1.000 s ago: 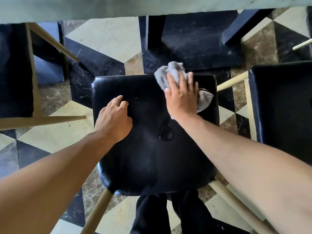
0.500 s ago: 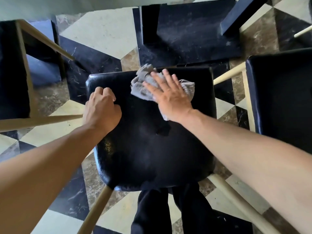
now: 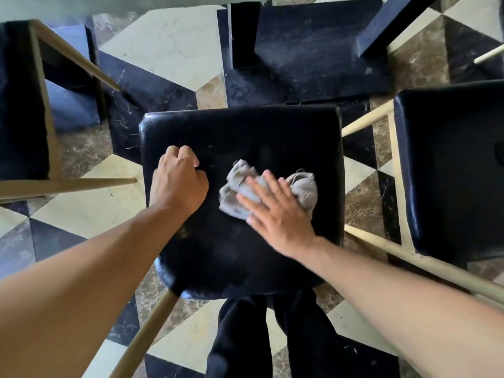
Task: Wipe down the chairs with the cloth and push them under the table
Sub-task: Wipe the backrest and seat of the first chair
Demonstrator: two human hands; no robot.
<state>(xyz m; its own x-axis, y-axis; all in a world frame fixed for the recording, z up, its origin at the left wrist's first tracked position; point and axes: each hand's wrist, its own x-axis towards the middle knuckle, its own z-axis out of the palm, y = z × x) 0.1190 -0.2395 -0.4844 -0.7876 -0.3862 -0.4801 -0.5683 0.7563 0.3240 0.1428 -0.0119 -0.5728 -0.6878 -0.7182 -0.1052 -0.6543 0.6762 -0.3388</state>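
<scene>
A black padded chair seat (image 3: 245,132) on pale wooden legs stands right below me. A crumpled grey cloth (image 3: 305,186) lies on the middle of the seat. My right hand (image 3: 275,211) presses flat on the cloth with straight fingers. My left hand (image 3: 178,181) rests on the left part of the seat with its fingers curled under, holding nothing. The pale table edge (image 3: 109,4) runs along the top of the view.
A second black chair seat (image 3: 452,170) stands close on the right, its wooden rails (image 3: 409,257) reaching toward me. Another dark chair (image 3: 19,105) with wooden legs is at the left. The dark table base (image 3: 305,50) sits ahead on the patterned tile floor. My dark trousers (image 3: 245,336) show below the seat.
My right hand has drawn the cloth from the seat's far edge back toward me, to the middle of the seat. My left hand stays on the left side, fingers curled tighter.
</scene>
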